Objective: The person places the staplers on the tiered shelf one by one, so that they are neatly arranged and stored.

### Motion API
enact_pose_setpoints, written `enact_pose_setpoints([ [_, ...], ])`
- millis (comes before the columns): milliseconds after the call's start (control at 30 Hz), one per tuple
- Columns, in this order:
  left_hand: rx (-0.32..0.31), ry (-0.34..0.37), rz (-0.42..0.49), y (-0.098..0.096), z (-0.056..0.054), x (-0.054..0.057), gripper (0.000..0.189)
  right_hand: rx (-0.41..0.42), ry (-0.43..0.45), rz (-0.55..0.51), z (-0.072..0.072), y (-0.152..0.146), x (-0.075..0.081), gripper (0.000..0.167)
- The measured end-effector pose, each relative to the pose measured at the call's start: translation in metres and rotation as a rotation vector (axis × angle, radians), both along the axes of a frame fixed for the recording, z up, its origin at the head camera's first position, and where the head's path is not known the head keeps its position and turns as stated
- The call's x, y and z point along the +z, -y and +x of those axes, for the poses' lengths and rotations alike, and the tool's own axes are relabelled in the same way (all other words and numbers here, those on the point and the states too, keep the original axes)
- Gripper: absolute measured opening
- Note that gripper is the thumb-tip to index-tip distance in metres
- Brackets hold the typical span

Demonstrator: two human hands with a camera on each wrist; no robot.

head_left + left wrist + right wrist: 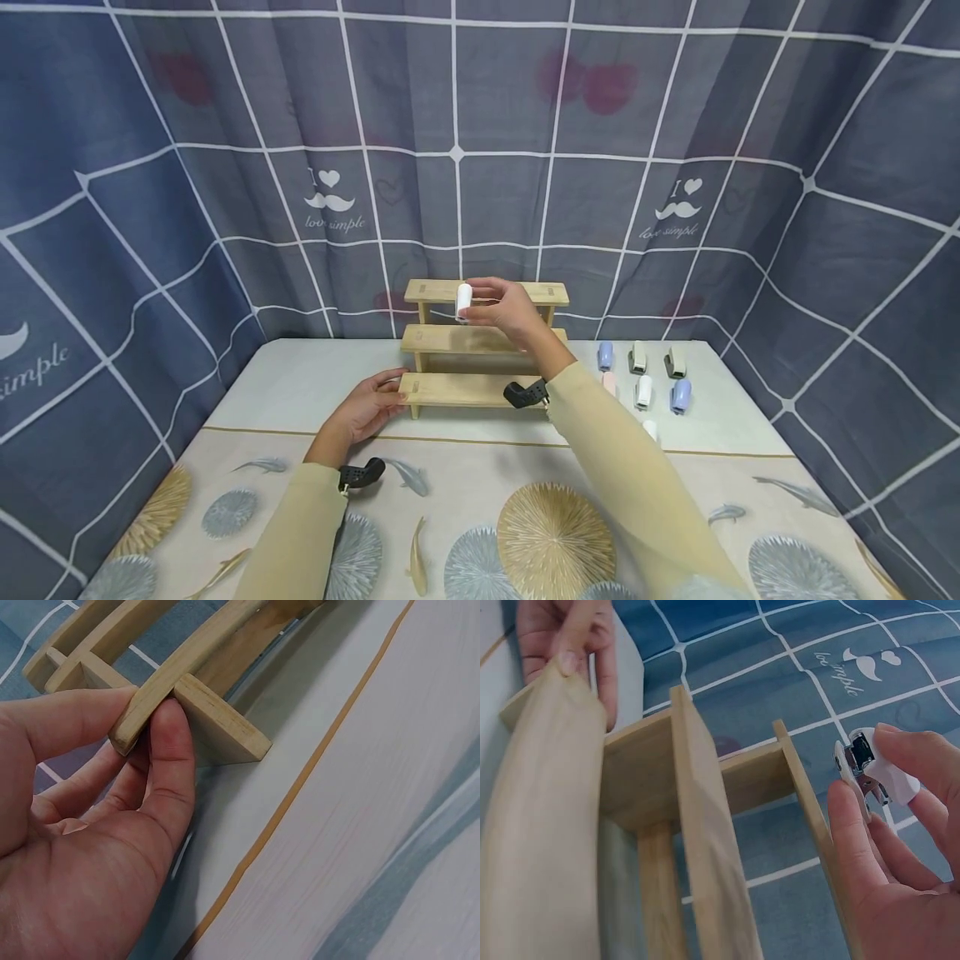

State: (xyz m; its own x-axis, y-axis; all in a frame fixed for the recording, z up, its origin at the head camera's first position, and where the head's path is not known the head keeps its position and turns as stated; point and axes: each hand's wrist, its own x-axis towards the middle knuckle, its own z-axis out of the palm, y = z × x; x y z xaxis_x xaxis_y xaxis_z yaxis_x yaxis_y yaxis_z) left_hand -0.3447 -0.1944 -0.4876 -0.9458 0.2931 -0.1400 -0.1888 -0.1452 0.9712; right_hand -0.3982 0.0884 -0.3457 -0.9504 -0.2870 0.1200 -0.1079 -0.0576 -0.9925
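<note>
My right hand (pixel 504 310) pinches a small white stapler (pixel 464 302) between thumb and fingers. It is held up in front of the top board of a three-step wooden shelf (pixel 480 337). The right wrist view shows the metal parts of the stapler (pixel 864 766) facing the shelf's top board. Down at the lowest board's left end, my left hand (pixel 372 407) grips the wood. Its thumb and a finger pinch that end (pixel 142 712) in the left wrist view. No stapler is visible on the boards.
Right of the shelf, several mini staplers stand on the white table (pixel 300 375): blue (pixel 681 396), cream (pixel 676 362), white (pixel 643 392) and pink (pixel 609 383). My right sleeve partly hides the nearest ones. A gridded curtain (pixel 405 192) surrounds the table; a patterned cloth (pixel 420 533) covers its front.
</note>
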Motion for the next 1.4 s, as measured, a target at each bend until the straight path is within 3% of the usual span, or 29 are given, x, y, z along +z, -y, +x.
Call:
enact_pose_setpoints([
  [600, 0.009, 0.004, 0.013, 0.0, -0.002, 0.004, 0.071, -0.076, -0.042, 0.176, -0.044, 0.035, 0.024, 0.059],
  [967, 0.01, 0.014, 0.002, -0.001, -0.001, 0.001, 0.071, -0.143, -0.118, 0.366, -0.055, 0.041, 0.022, 0.056],
  [1400, 0.013, 0.015, 0.022, -0.001, -0.001, -0.002, 0.071, -0.127, -0.125, 0.414, -0.057, 0.041, 0.017, 0.056],
])
